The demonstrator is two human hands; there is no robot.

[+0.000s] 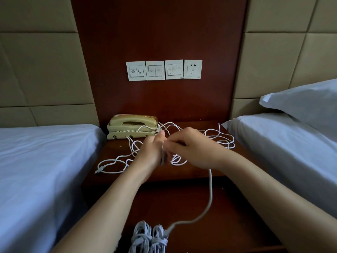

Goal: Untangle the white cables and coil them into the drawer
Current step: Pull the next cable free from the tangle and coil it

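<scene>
1. Closest to us, two coiled bundles [149, 238] of white cable lie on the lower wood surface. We honestly can't tell if that's the drawer. One strand [210, 189] runs from them up to the right hand [189, 149].
2. The left hand [152, 152] and right hand meet just above the counter [113, 148], both curled tight on the white cables [176, 160].
3. The rest of the tangle sprawls over the counter on both sides of the hands.
4. A beige telephone [132, 126] sits at the back left, with cable touching it.
5. Switch plates [155, 70] and a socket [193, 69] are on the wall.
</scene>
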